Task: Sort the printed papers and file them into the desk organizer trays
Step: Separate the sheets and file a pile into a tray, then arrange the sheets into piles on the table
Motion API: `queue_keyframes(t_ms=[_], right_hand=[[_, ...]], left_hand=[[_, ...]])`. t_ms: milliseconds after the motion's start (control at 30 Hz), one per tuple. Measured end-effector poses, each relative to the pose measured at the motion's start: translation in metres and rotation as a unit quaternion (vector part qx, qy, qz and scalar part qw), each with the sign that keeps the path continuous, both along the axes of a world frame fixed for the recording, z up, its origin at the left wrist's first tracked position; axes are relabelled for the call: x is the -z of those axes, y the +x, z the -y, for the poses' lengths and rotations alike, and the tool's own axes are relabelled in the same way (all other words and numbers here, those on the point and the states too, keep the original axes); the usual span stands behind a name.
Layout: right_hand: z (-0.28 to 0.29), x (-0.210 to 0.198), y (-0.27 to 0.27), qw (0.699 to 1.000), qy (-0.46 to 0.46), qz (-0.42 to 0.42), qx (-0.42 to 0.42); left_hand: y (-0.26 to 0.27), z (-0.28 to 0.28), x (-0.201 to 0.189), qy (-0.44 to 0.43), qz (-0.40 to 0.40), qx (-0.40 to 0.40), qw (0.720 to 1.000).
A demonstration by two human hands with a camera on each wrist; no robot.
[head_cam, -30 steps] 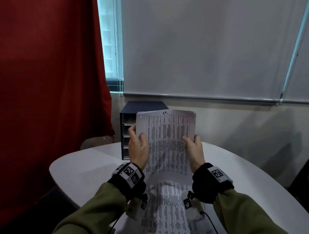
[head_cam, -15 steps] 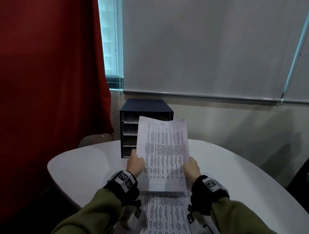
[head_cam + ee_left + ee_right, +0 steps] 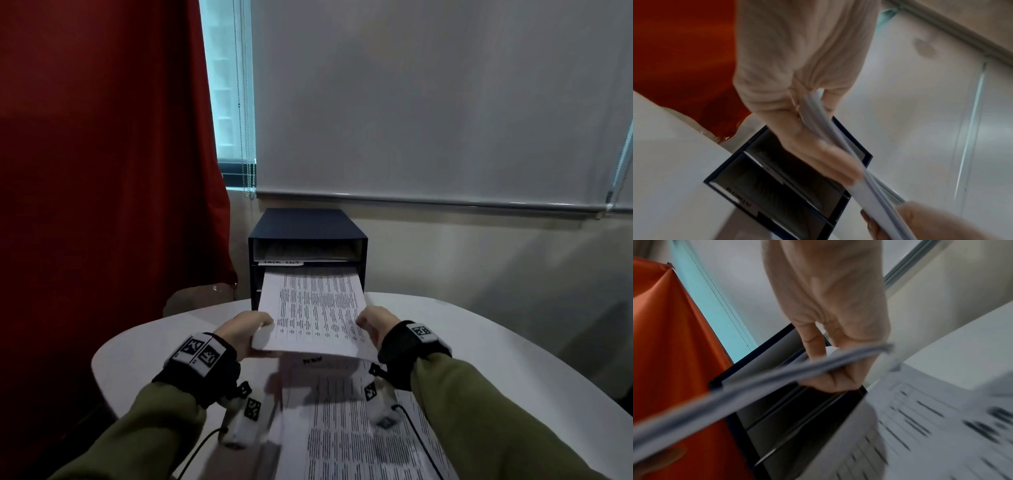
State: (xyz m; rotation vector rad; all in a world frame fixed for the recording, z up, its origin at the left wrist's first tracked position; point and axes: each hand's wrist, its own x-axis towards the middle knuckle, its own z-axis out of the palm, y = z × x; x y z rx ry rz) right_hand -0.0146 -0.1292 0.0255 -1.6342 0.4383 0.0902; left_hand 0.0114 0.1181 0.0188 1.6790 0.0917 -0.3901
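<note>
A thin sheaf of printed papers [image 3: 313,308] lies nearly flat in the air, its far edge at the mouth of the second slot of the dark blue desk organizer [image 3: 306,222]. My left hand [image 3: 245,330] pinches the sheaf's near left corner and my right hand [image 3: 375,323] pinches its near right corner. The left wrist view shows the sheaf [image 3: 840,146] edge-on between thumb and fingers, with the organizer [image 3: 777,186] behind. The right wrist view is blurred; the sheaf [image 3: 777,378] crosses it in front of the organizer [image 3: 797,415]. The top slot holds paper above a handwritten label [image 3: 281,262].
More printed sheets [image 3: 346,421] lie on the white round table [image 3: 144,342] under my wrists. A red curtain [image 3: 102,171] hangs at the left, a grey roller blind [image 3: 428,102] behind. A chair back [image 3: 191,298] shows beyond the table's left edge.
The sheaf has gone from upright in front of me to nearly flat and forward, its far edge now at the organizer's second slot. Both hands moved forward with it.
</note>
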Motion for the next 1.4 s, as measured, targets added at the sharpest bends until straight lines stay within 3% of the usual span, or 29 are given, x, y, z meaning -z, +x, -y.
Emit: queue_keyframes(t_ms=[100, 267, 333, 400, 533, 633, 767, 833, 933, 1067, 1167, 1300, 1400], right_hand=[[0.01, -0.008, 0.023, 1.0, -0.03, -0.002, -0.005], [0.015, -0.011, 0.029, 0.997, -0.06, -0.054, -0.008], [0.018, -0.005, 0.039, 0.999, -0.015, -0.03, 0.015], [0.019, 0.001, 0.052, 0.994, 0.095, 0.002, 0.053], [0.014, 0.005, 0.078, 0.952, 0.279, 0.075, 0.1], [0.007, 0.003, 0.093, 0.939, 0.315, 0.088, 0.103], [-0.001, -0.002, 0.085, 0.948, 0.292, 0.1, 0.075], [0.0, -0.003, 0.069, 0.963, 0.247, 0.094, 0.052], [0.011, 0.002, 0.039, 0.994, 0.106, 0.042, 0.004], [0.036, 0.014, -0.004, 0.989, -0.098, -0.074, -0.081], [0.053, 0.022, -0.045, 0.965, -0.208, -0.122, -0.105], [0.068, 0.042, -0.093, 0.931, -0.3, -0.166, -0.124], [0.069, 0.055, -0.111, 0.923, -0.314, -0.179, -0.134]], left_hand=[[0.009, 0.003, -0.002, 0.013, 0.013, -0.002, 1.0], [0.045, 0.02, 0.001, -0.01, 0.049, -0.089, 0.995], [0.057, 0.027, -0.004, -0.049, 0.036, -0.107, 0.992], [0.067, 0.034, -0.01, -0.105, 0.033, -0.134, 0.985], [0.085, 0.043, -0.02, -0.198, 0.036, -0.128, 0.971], [0.096, 0.045, -0.02, -0.234, 0.044, -0.141, 0.961], [0.1, 0.047, -0.013, -0.284, 0.034, -0.137, 0.948], [0.092, 0.046, -0.011, -0.231, 0.048, -0.151, 0.96], [0.068, 0.045, -0.006, -0.102, 0.091, -0.128, 0.982], [0.025, 0.045, 0.009, 0.068, 0.129, 0.053, 0.988], [0.0, 0.044, 0.031, 0.183, 0.167, 0.177, 0.952], [-0.018, 0.052, 0.06, 0.355, 0.263, 0.208, 0.873], [-0.029, 0.061, 0.074, 0.449, 0.301, 0.212, 0.814]])
